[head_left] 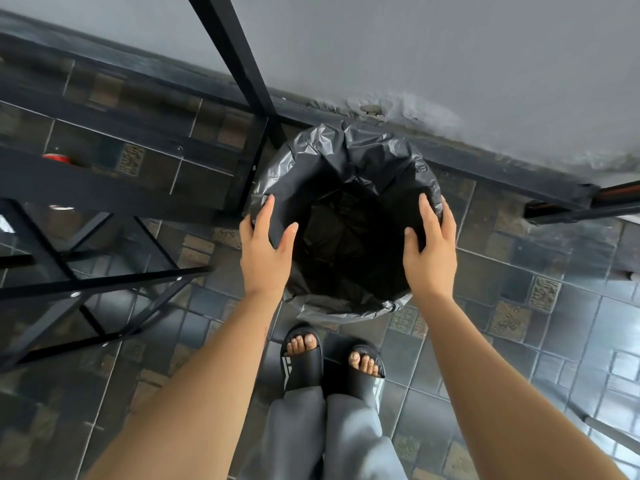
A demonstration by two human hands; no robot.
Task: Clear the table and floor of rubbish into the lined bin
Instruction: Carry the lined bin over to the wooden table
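Note:
A round bin (346, 308) lined with a black plastic bag stands on the tiled floor right in front of my feet. Its inside is dark and I cannot tell what lies in it. My left hand (265, 251) rests on the bin's left rim, thumb inside and fingers over the liner edge. My right hand (431, 249) holds the right rim the same way, fingers wrapped over the bag's folded edge. A red can-like object (57, 158) shows at far left, seen through the glass table.
A black metal-framed glass table (114, 188) fills the left side, one leg (239, 60) rising beside the bin. A grey wall (450, 57) runs behind the bin. A dark metal bar (581, 206) lies at the right.

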